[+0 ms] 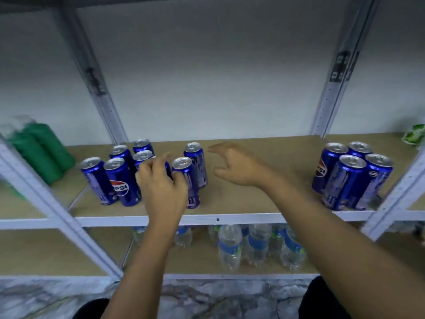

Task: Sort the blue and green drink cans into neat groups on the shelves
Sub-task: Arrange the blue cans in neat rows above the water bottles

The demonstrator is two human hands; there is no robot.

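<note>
Several blue cans (119, 180) stand upright in a cluster on the left half of the middle shelf (241, 203). My left hand (161, 183) grips one blue can inside that cluster, mostly hiding it. Two more blue cans (192, 178) stand just right of my left hand. My right hand (236, 166) hovers open above the bare shelf, right of those cans, holding nothing. A second group of several blue cans (351, 178) stands at the shelf's right end. Blurred green cans (39, 150) sit on the neighbouring shelf at far left.
White metal uprights (101, 93) frame the shelf bay on both sides. Several water bottles (253, 245) with blue labels stand on the lower shelf. A green-and-white packet (414, 134) lies at the far right. Marbled floor shows below.
</note>
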